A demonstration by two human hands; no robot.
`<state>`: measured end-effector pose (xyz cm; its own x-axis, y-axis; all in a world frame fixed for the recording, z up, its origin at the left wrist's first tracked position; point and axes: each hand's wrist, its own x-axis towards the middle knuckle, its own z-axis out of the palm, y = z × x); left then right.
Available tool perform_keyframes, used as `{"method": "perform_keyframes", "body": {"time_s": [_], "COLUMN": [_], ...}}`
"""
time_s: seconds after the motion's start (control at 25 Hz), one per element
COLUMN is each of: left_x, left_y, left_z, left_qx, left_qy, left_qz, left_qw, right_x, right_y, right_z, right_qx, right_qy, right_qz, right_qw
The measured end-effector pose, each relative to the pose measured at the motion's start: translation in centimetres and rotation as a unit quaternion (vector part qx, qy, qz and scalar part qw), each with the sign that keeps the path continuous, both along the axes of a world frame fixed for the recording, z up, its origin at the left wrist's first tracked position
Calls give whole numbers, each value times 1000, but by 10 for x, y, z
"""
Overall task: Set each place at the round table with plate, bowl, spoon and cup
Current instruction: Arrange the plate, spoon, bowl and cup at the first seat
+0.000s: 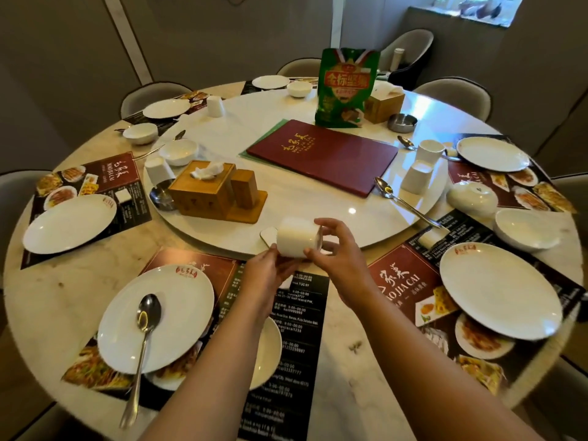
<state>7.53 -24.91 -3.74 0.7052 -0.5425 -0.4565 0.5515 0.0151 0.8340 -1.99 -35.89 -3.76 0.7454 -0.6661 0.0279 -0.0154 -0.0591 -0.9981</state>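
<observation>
- A glossy white round plate (156, 319) lies on a printed placemat (280, 329) near the table's front edge; a polished metal spoon (141, 354) rests across it, handle overhanging the rim.
- The left hand (264, 278) cups the underside of a smooth white cup (297, 238).
- The cup lies on its side above the placemat's far end, long axis left-right.
- The right hand (337, 253) pinches the cup's right rim.

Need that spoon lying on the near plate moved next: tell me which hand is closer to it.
Left. The left hand is up and right of the spoon, under the cup; the right hand grips the cup's far side, farther right.
</observation>
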Motion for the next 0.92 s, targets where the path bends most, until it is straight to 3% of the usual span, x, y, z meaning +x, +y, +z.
{"method": "perform_keyframes", "body": {"time_s": [0.08,0.2,0.32,0.6,0.92], "left_x": [-5,-10,-17,-19,-22], "left_y": [10,20,24,22,33], "left_z": [-3,-8,-12,-25,-22], "left_qx": [4,38,62,132,139], "left_qy": [-35,-117,-153,-176,-182], "left_qz": [14,-3,-28,-49,-67], "left_qw": [999,992,986,974,971], "right_x": [-9,-17,-19,-18,-25], "right_y": [4,7,14,18,30], "right_z": [-10,-24,-36,-56,-55], "right_qx": [3,-111,-131,-127,-123], "right_qy": [40,172,243,285,278], "right_qz": [3,22,15,-1,-27], "right_qw": [999,979,961,950,952]}}
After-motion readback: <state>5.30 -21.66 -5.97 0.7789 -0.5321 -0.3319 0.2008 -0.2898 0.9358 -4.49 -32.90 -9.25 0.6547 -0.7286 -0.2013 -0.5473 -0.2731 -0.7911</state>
